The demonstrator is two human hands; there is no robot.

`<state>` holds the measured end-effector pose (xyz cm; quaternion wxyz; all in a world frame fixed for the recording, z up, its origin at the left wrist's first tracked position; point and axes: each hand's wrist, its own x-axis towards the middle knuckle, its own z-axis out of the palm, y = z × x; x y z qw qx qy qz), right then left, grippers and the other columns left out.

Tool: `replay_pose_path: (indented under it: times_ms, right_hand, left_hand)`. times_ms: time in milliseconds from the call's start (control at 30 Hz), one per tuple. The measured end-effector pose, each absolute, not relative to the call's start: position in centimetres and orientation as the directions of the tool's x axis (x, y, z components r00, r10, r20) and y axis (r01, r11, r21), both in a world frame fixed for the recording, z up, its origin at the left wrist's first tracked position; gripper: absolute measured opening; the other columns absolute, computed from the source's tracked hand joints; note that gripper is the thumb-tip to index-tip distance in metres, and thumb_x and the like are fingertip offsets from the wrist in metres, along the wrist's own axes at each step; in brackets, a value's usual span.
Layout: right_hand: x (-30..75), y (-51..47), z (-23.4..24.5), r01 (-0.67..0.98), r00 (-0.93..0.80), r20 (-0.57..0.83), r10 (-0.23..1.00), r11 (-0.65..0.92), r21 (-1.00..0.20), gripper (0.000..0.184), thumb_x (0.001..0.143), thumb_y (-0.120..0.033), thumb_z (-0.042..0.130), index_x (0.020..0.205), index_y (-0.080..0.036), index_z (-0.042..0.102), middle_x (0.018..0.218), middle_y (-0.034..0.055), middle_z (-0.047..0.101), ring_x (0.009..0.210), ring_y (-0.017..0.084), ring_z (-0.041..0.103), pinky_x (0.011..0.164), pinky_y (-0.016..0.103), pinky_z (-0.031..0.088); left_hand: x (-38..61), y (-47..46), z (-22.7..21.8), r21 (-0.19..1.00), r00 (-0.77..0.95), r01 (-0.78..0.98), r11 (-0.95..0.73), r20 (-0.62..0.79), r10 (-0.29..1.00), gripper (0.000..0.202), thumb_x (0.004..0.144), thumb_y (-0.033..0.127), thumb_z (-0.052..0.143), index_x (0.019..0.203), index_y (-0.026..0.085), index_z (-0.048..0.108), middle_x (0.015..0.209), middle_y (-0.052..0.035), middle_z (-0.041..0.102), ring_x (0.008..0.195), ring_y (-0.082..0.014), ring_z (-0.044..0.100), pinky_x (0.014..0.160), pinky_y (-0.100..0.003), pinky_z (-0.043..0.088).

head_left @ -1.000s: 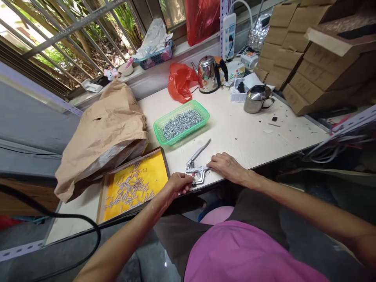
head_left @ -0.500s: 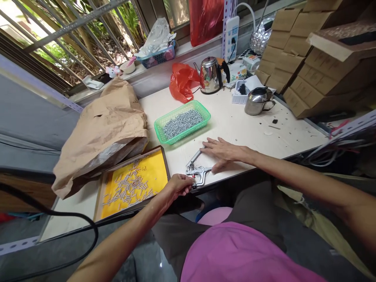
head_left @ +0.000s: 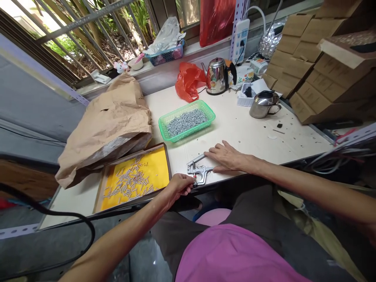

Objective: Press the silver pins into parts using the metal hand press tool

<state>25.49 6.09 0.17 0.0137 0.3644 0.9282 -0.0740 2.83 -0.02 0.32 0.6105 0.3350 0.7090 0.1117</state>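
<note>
Silver hand pliers (head_left: 198, 172) lie at the near edge of the white table (head_left: 249, 133). My left hand (head_left: 178, 185) is closed in a pinch at the pliers' jaw, and what its fingertips hold is too small to make out. My right hand (head_left: 226, 157) grips the pliers' handles, fingers over the upper one and thumb against the lower one. A yellow tray (head_left: 157, 172) with several small metal pieces sits just left of my left hand. A green basket (head_left: 190, 134) full of similar pieces stands beyond the pliers.
A crumpled brown paper bag (head_left: 111, 121) fills the table's left side. At the back stand a red plastic bag (head_left: 188, 80), a steel kettle (head_left: 216, 76) and a steel mug (head_left: 261, 105). Cardboard boxes (head_left: 311, 78) are stacked at right. A black cable (head_left: 73, 219) loops at lower left.
My right hand reached forward to the raised upper handle and has drawn back, pressing it down towards the lower one. My left hand stayed at the jaw.
</note>
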Motion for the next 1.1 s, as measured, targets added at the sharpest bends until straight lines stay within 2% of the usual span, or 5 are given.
replay_pose_path:
  times_ms: [467,600,733,867,1100]
  right_hand:
    - [26.0,5.5,0.2,0.658,-0.751,-0.082,0.655,0.733,-0.175,0.052,0.087,-0.041,0.059,0.132,-0.016,0.050,0.115,0.0147,0.063,0.107,0.031,0.051,0.101,0.053,0.027]
    - [26.2,5.5,0.0,0.650,-0.754,-0.044,0.656,0.735,-0.193,0.048,0.088,-0.038,0.058,0.131,-0.017,0.051,0.114,0.0133,0.063,0.107,0.030,0.052,0.101,0.052,0.027]
    - [26.5,4.7,-1.4,0.622,-0.770,0.043,0.637,0.764,-0.171,0.047,0.088,-0.036,0.057,0.130,-0.017,0.051,0.112,0.0128,0.065,0.101,0.029,0.055,0.096,0.050,0.035]
    - [27.2,4.5,-4.5,0.577,-0.759,0.211,0.616,0.786,-0.221,0.048,0.086,-0.042,0.055,0.127,-0.018,0.053,0.110,0.0132,0.066,0.095,0.029,0.059,0.084,0.044,0.047]
    - [28.4,5.7,-7.5,0.529,-0.723,0.290,0.627,0.773,-0.351,0.044,0.070,-0.051,0.063,0.108,-0.029,0.065,0.093,0.0108,0.069,0.081,0.034,0.066,0.066,0.048,0.057]
  left_hand:
    - [3.2,-1.1,0.7,0.543,-0.061,0.381,0.748,-0.793,0.606,0.036,0.074,0.041,0.072,0.060,0.014,0.053,0.043,0.0040,0.050,0.035,-0.0062,0.045,0.041,-0.019,0.035]
    - [3.4,-1.9,0.9,0.606,-0.060,0.718,0.342,-0.436,0.898,0.022,0.085,0.036,0.057,0.086,0.015,0.065,0.067,-0.0015,0.062,0.058,-0.0132,0.060,0.059,-0.026,0.047]
    - [5.5,-1.6,0.6,0.392,0.252,0.889,-0.236,0.012,0.968,0.029,0.084,0.028,0.061,0.112,0.020,0.060,0.113,-0.0092,0.063,0.107,-0.0237,0.057,0.088,-0.036,0.048]
    - [7.3,1.2,-0.5,0.282,0.504,0.837,-0.469,-0.065,0.861,0.059,0.076,0.041,0.071,0.124,0.013,0.048,0.126,-0.0156,0.056,0.116,-0.0280,0.050,0.093,-0.040,0.046]
    - [7.0,3.2,-2.1,0.232,0.603,0.793,-0.563,-0.168,0.780,0.052,0.082,0.050,0.059,0.113,0.009,0.057,0.111,-0.0126,0.058,0.103,-0.0280,0.051,0.074,-0.037,0.048]
